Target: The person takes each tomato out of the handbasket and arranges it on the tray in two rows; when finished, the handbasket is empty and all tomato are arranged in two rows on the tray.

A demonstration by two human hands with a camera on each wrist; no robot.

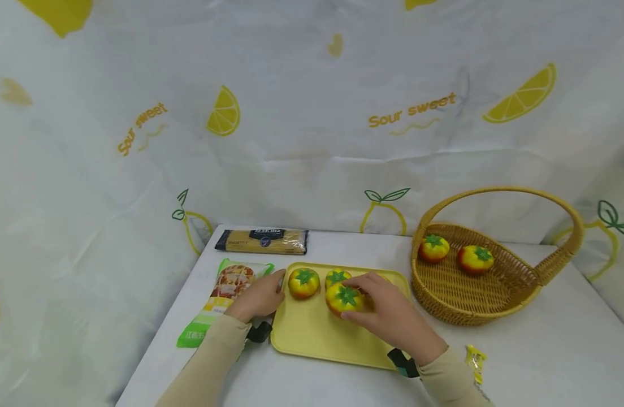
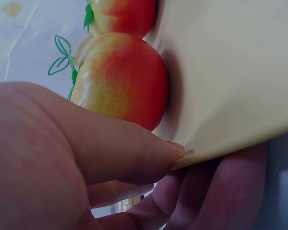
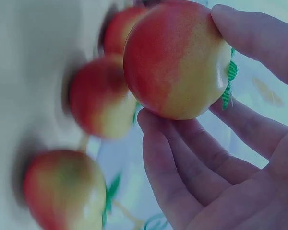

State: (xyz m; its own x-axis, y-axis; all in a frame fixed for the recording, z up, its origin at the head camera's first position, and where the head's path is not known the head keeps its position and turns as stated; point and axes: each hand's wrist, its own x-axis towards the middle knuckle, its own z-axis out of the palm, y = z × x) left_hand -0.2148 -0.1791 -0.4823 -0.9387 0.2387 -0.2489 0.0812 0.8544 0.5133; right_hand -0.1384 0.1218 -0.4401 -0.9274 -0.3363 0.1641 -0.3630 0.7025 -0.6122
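My left hand [image 1: 263, 295] pinches the left rim of a yellow tray [image 1: 322, 339], thumb on top and fingers beneath. Above the tray my right hand [image 1: 388, 308] holds a red-and-yellow tomato [image 1: 344, 300] with a green leafy top, thumb on one side and fingertips on the other. Another tomato [image 1: 304, 282] sits in the tray's far left corner, close to my left thumb. Just behind the held one is a second tomato [image 1: 337, 276], partly covered by it. The right wrist view shows three tomatoes beyond the held one, the nearest tomato [image 3: 65, 189] at lower left.
A wicker basket [image 1: 464, 314] with a tall handle stands right of the tray, with two tomatoes [image 1: 476, 259] inside. Left of the tray lies a green-and-white food bag [image 1: 225, 297]. A spaghetti pack [image 1: 263, 242] lies at the back, and a small yellow wrapper [image 1: 475, 362] at front right.
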